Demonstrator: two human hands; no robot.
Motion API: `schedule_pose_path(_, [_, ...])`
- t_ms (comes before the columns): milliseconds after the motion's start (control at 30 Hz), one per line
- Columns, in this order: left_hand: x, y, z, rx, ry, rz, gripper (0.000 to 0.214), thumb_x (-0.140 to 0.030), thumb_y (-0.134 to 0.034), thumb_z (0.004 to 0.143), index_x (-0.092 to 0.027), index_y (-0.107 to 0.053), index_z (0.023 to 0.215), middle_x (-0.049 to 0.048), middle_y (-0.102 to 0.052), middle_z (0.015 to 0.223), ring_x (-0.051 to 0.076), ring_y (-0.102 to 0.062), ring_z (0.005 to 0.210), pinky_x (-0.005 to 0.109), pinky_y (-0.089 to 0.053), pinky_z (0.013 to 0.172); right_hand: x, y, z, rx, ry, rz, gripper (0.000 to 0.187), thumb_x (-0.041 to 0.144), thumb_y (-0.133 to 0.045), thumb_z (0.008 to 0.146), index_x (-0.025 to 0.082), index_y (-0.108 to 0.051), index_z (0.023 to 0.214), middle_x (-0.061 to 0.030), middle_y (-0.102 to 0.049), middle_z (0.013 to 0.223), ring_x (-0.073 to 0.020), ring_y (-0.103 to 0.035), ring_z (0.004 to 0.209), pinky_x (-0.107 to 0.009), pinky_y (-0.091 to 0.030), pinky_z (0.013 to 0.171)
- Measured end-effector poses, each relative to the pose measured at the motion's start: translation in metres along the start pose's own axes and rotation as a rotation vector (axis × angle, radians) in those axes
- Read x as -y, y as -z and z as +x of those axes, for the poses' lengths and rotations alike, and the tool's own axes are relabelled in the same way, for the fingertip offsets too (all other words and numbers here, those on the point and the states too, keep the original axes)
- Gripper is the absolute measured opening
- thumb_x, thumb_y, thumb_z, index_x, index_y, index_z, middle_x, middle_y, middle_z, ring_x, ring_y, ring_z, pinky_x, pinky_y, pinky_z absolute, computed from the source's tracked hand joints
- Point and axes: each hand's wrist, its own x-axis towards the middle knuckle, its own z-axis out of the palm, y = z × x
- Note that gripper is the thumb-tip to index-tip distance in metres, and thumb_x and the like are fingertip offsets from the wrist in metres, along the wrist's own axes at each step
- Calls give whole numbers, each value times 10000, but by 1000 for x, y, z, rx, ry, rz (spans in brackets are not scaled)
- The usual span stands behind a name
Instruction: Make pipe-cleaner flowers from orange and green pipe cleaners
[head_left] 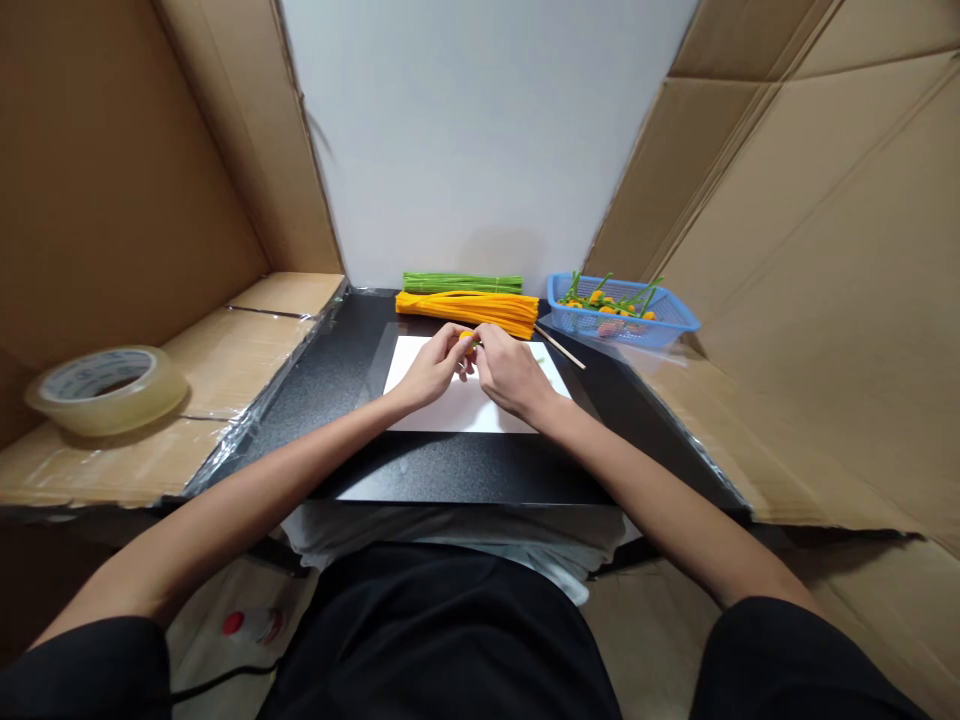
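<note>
Orange pipe-cleaner bud (468, 338) pinched between 2 hands above white paper (480, 410).
Head view: the bud sits at the fingertips, mostly covered, so its long axis cannot be told; a green stem end (478, 343) shows toward the right hand (510, 372), which seems slightly nearer than the left hand (431, 368). Fingers of both hands close together on it, wrists low, forearms angling inward. Orange pipe cleaners (466, 312) lie just beyond, beside green pipe cleaners (461, 283) and a blue basket (660, 333).
</note>
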Motion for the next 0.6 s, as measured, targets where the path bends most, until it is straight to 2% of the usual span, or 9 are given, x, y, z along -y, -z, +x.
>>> schedule_pose_path(133, [-2, 3, 1, 12, -35, 46, 424, -592, -541, 968, -168, -546, 958, -17, -553, 726, 92, -519, 601, 231, -441, 564, -5, 1, -1, -12, 70, 7, 201, 165, -431, 971, 151, -629, 1003, -123, -699, 945, -241, -619, 832, -316, -385, 709])
schedule_pose_path(267, [-2, 6, 3, 59, -41, 65, 428, -587, -538, 972, -162, -577, 1004, -11, -548, 760, 91, -498, 622, 226, -425, 570, -8, 3, 0, -79, 96, 88, 210, 174, -469, 965, 170, -668, 898, -79, -710, 852, -198, -604, 757, -293, -375, 709])
schedule_pose_path(467, [-5, 6, 0, 90, -35, 140, 438, -582, -491, 994, -156, -588, 1023, -8, -541, 747, 111, -520, 644, 243, -433, 599, -8, 1, -2, -111, 129, 113, 242, 184, -498, 949, 178, -703, 823, -53, -708, 788, -172, -585, 707, -283, -356, 687])
schedule_pose_path(600, [-10, 5, -4, 125, -52, 223, 406, -536, -446, 1026, -162, -586, 1102, -1, -559, 787, 120, -542, 688, 258, -452, 664, -6, 3, -3, -147, 122, 136, 256, 192, -520, 934, 186, -707, 759, -32, -694, 737, -150, -544, 641, -278, -343, 664])
